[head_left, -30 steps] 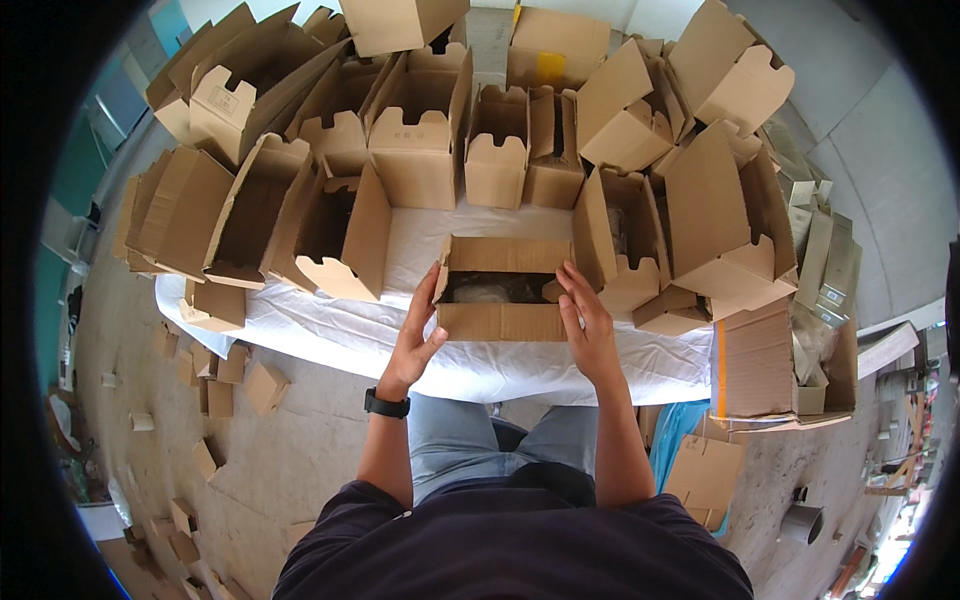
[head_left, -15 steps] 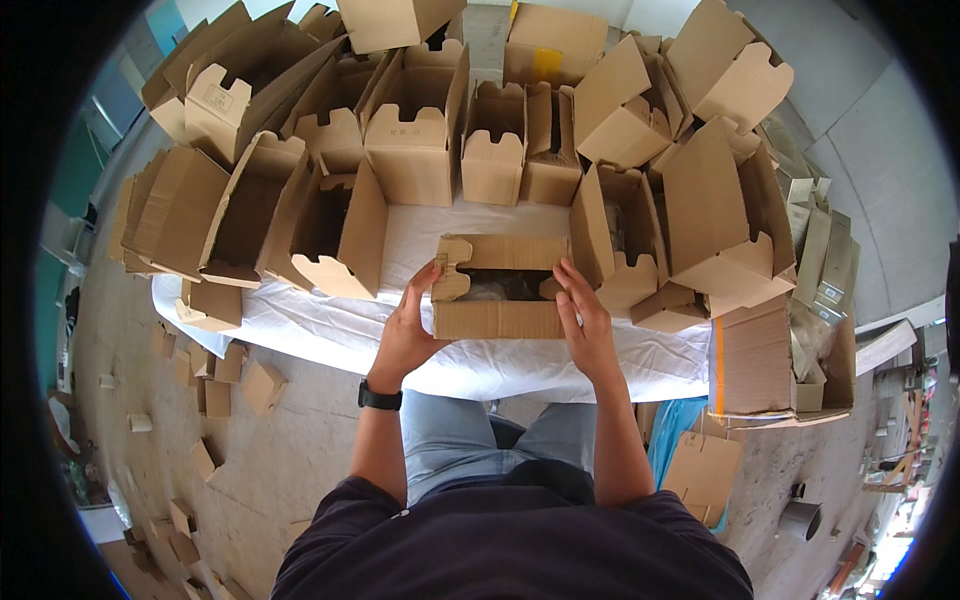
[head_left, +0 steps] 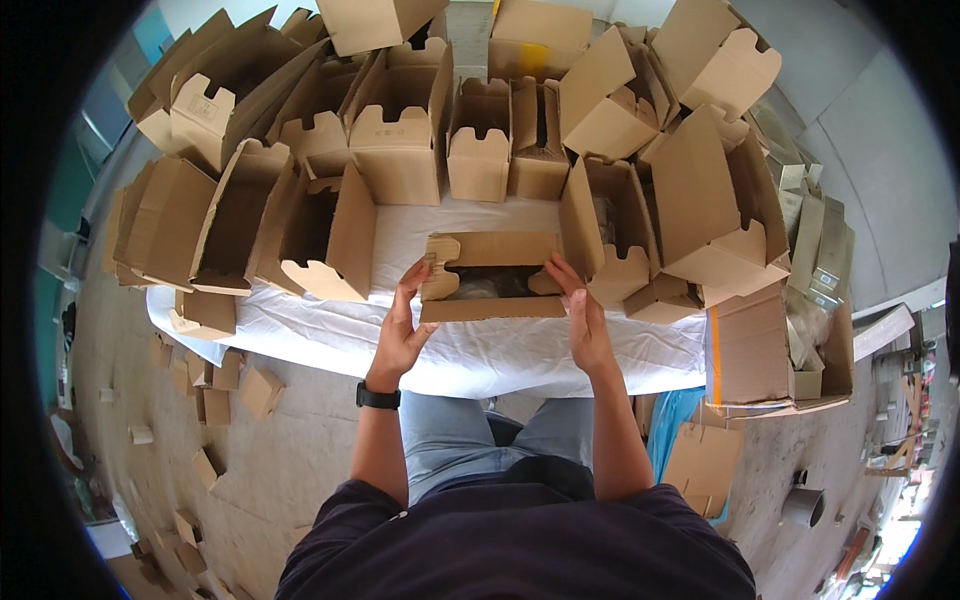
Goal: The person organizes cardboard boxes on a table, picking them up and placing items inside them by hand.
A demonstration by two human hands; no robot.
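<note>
Between my two hands is a small brown cardboard box [head_left: 505,309] with its long opening facing up. Notched end flaps fold inward at both short ends. Through the gap, something shiny and partly dark shows inside, too shadowed to name. My left hand [head_left: 402,322] grips the box's left end, fingers along the side and thumb near the front corner. At the right end, my right hand [head_left: 588,318] presses its fingers against the side and corner. The box is over a white cloth [head_left: 470,358]; whether it rests on it I cannot tell.
Open cardboard boxes, like this tall one [head_left: 400,150], crowd the back and both sides of the cloth-covered table. A large carton [head_left: 750,350] holding silvery packages stands at the right. Small boxes [head_left: 262,392] lie on the floor at left, and a grey bucket [head_left: 803,507] stands at right.
The box has tipped slightly, so its near side looks narrower. My right hand's fingers have shifted a little at the right end. The whole view has moved slightly.
</note>
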